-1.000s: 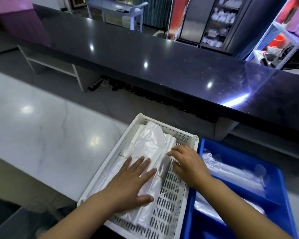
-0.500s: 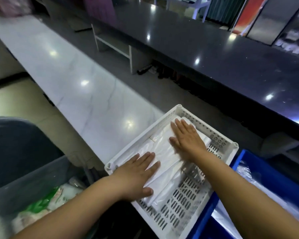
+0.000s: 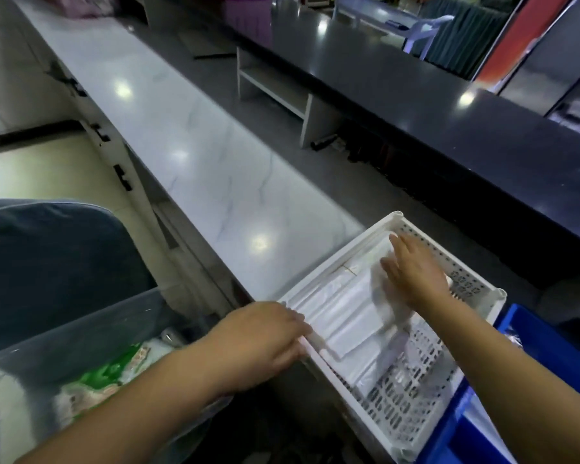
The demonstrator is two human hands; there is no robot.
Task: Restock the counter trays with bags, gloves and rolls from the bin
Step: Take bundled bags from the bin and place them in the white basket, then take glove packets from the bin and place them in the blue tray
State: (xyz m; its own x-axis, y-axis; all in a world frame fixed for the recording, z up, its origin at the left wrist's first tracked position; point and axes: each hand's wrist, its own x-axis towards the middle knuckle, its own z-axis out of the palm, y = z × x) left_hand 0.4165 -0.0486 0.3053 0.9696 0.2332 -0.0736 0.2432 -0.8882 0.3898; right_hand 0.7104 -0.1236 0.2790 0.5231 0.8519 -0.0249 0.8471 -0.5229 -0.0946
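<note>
A white perforated tray [image 3: 419,406] sits on the pale marble counter at the lower right. A flat stack of clear plastic bags [image 3: 345,313] lies along its left side. My right hand [image 3: 412,276] rests flat on the far end of the bags, fingers spread. My left hand [image 3: 265,336] has come off the bags and hangs over the tray's near-left rim, fingers curled loosely, holding nothing. A clear bin [image 3: 91,373] with green-printed packets stands below the counter at the lower left.
A blue tray [image 3: 549,380] with plastic packs adjoins the white tray on the right. The marble counter [image 3: 188,142] runs away to the upper left. A raised black countertop [image 3: 432,105] runs behind it. A dark grey chair back [image 3: 47,262] stands at the left.
My left hand slid back off the bags to the tray's near-left rim. My right hand moved along the bags toward the tray's far end. The view swung left, showing the clear bin.
</note>
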